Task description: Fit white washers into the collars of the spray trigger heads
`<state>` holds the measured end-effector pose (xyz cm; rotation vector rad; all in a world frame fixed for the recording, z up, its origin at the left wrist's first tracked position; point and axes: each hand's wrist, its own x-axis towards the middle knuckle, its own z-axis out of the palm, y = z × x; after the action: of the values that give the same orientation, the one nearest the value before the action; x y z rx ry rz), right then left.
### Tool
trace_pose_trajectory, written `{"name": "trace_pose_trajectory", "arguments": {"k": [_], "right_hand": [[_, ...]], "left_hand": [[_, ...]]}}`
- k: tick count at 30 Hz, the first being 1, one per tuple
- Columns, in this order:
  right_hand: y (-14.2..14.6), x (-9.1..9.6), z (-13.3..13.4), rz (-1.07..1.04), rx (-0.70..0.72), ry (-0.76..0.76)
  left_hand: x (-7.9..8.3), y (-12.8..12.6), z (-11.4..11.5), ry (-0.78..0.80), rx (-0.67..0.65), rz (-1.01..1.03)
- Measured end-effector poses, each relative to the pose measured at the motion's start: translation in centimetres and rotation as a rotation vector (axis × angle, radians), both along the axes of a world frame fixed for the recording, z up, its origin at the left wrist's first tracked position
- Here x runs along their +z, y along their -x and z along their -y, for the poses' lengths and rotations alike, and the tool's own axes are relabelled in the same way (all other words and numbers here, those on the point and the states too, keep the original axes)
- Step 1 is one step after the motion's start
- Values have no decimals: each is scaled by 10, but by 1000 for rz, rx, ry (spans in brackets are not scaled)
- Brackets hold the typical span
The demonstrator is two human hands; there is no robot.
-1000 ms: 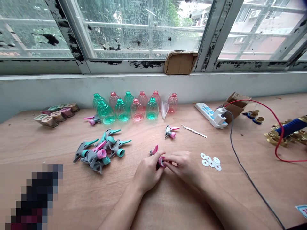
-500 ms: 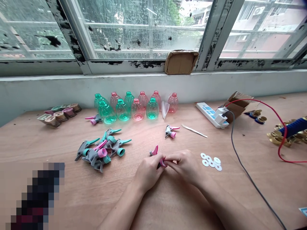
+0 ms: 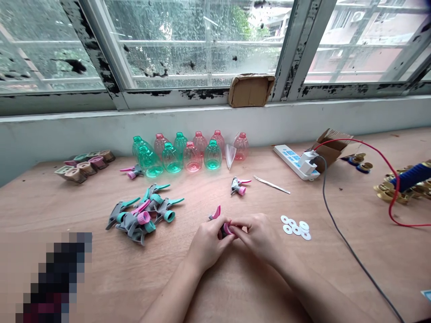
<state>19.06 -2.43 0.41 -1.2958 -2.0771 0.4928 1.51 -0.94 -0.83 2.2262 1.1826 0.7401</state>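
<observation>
Near the front middle of the table, my left hand (image 3: 209, 241) is closed round a grey and pink trigger spray head (image 3: 226, 229). Its pink lever pokes up beyond my fingers, while its pink collar faces right. Fingers of my right hand (image 3: 258, 233) pinch at that collar; whether a small part is between them is hidden. To the right lie several flat white ring washers (image 3: 296, 229). Another pink and grey spray head (image 3: 239, 186) rests beyond my hands. At left is a pile of grey spray heads (image 3: 144, 216) with green or pink levers.
Green bottles (image 3: 173, 160) and pink bottles (image 3: 193, 159) stand along the wall, beside a clear plastic cone (image 3: 230, 155). Tweezers (image 3: 272, 184) lie right of centre. A power strip (image 3: 292, 160) has a red cable (image 3: 387, 168) and a grey cable (image 3: 350, 244). Small containers (image 3: 85, 167) sit far left.
Both hands stay at the spray head. My right fingers have shifted slightly against the pink collar, and the camera view has moved a little.
</observation>
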Motion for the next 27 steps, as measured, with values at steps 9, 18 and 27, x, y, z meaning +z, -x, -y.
{"name": "trace_pose_trajectory", "arguments": {"k": [9,18,27], "right_hand": [[-5,-4,-4,-26,29,-49],[-14,-11,-8,-111,135,-142],[-25,-14,-17,-146,34,-253]], "left_hand": [[-2,2,0,54,-9,71],[-6,4,-4,136,-53,181],[-9,8,0,55,-58,193]]}}
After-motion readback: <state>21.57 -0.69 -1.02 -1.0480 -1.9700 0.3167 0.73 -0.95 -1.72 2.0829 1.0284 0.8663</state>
